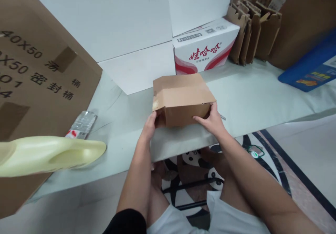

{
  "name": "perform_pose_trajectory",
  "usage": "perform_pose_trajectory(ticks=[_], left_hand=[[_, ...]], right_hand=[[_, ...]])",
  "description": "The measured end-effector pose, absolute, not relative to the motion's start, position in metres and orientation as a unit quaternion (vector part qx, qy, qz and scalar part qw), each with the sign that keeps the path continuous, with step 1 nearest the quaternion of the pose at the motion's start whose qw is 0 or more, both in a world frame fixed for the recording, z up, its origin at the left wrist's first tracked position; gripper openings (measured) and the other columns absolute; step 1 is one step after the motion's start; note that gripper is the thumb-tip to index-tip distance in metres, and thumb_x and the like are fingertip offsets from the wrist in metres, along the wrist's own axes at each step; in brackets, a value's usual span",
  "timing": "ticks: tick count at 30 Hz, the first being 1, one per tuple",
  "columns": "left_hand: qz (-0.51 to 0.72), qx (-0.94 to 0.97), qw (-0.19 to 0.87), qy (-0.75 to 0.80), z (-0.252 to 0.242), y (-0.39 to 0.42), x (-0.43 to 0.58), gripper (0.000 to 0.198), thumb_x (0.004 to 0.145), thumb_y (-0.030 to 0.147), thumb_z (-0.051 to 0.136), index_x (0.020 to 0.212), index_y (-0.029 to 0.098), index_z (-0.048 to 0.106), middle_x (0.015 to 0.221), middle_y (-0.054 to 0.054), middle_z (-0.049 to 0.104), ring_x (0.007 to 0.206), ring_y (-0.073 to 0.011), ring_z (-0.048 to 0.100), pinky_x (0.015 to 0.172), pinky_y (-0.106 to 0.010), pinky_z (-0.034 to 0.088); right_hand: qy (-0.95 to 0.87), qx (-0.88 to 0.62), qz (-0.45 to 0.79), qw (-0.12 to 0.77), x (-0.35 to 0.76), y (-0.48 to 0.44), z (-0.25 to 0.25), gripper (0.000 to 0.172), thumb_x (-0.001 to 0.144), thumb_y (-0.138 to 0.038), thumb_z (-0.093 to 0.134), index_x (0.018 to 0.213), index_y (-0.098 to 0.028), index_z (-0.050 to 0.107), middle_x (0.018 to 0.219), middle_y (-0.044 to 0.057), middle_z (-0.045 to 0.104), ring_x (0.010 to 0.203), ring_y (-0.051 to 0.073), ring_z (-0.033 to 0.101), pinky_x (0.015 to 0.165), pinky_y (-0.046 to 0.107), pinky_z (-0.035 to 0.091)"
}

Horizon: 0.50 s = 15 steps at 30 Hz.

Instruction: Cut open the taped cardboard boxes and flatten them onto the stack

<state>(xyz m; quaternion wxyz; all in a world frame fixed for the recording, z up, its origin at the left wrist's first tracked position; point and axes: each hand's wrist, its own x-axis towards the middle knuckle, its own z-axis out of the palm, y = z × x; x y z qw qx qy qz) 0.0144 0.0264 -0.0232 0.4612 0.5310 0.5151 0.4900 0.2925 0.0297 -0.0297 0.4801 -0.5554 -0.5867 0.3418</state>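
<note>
A small brown cardboard box rests near the front edge of the covered table, its broad flap on top and its front panel facing me. My left hand grips its left front corner, the fingers partly hidden behind the side panel. At the right front corner my right hand holds the box, thumb against the front panel and the other fingers out of sight behind its side. A thin grey object pokes out just beyond my right hand; its kind cannot be made out.
A white carton with red waves and large white boxes stand behind. Folded cardboard pieces and a blue container are at right. A big brown carton, a crushed plastic bottle and a pale yellow object lie left.
</note>
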Motion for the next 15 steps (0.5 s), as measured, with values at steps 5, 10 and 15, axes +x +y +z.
perform_pose_trajectory(ticks=[5, 10, 15], left_hand=[[0.51, 0.529, 0.418, 0.535, -0.01, 0.023, 0.013, 0.052, 0.08, 0.058, 0.062, 0.114, 0.018, 0.067, 0.119, -0.011, 0.072, 0.104, -0.0253, 0.067, 0.089, -0.035, 0.052], [0.517, 0.481, 0.479, 0.522, -0.005, 0.018, 0.009, 0.053, 0.076, 0.053, 0.06, 0.118, 0.021, 0.064, 0.062, 0.003, 0.062, 0.047, -0.0126, 0.053, 0.048, -0.024, 0.04], [0.58, 0.454, 0.39, 0.552, -0.007, 0.026, -0.006, 0.041, 0.073, 0.037, 0.069, 0.111, 0.021, 0.068, 0.081, 0.0, 0.07, 0.068, -0.014, 0.064, 0.063, -0.024, 0.051]], right_hand=[[-0.512, -0.519, 0.394, 0.56, 0.3, 0.037, -0.03, 0.038, 0.083, -0.06, 0.058, 0.086, -0.023, 0.055, 0.085, 0.004, 0.064, 0.089, 0.023, 0.062, 0.082, 0.038, 0.051], [-0.432, -0.508, 0.49, 0.562, 0.303, 0.044, -0.028, 0.04, 0.081, -0.061, 0.059, 0.087, -0.022, 0.063, 0.084, 0.003, 0.069, 0.086, 0.022, 0.065, 0.078, 0.034, 0.051], [-0.401, -0.453, 0.533, 0.592, 0.304, 0.042, -0.022, 0.044, 0.075, -0.053, 0.069, 0.108, -0.024, 0.07, 0.1, 0.003, 0.076, 0.095, 0.024, 0.069, 0.088, 0.039, 0.053]])
